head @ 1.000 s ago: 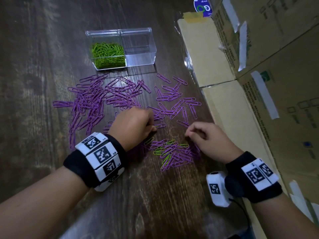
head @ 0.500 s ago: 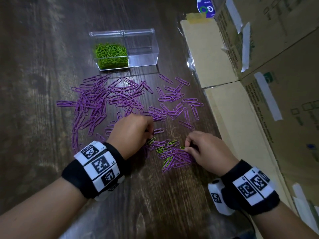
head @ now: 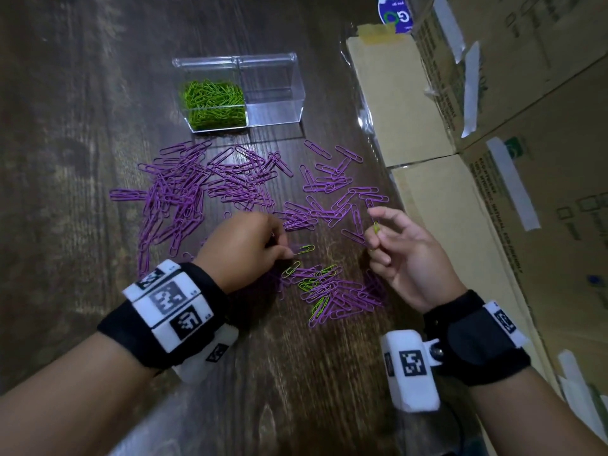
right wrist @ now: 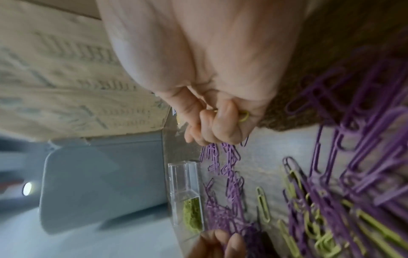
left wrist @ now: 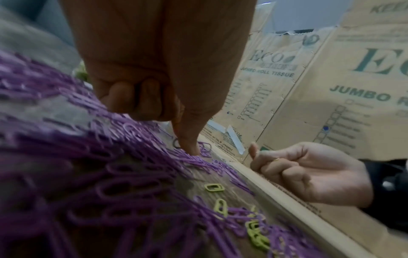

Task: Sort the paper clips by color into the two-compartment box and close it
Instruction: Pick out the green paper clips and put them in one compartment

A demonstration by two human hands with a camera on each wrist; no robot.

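The clear two-compartment box [head: 273, 90] stands open at the back, with green clips [head: 212, 100] filling its left half and nothing in the right half. Purple clips [head: 197, 192] lie spread in front of it. A small mixed pile of purple and green clips [head: 329, 291] lies between my hands. My right hand [head: 375, 232] is raised above the table and pinches a green clip [head: 376, 228], also visible in the right wrist view [right wrist: 244, 116]. My left hand [head: 283, 251] has its fingers curled and one fingertip [left wrist: 189, 148] down on the table. A loose green clip [head: 304, 249] lies beside it.
Taped cardboard boxes [head: 493, 192] line the right side of the dark wooden table [head: 82, 126], close to my right hand. Bare wood lies to the left of the clips and in front of the mixed pile.
My right hand has lifted off the mixed pile with a green clip pinched in it and turned palm-up. My left hand has stayed put, and a green clip now lies by its fingertip.
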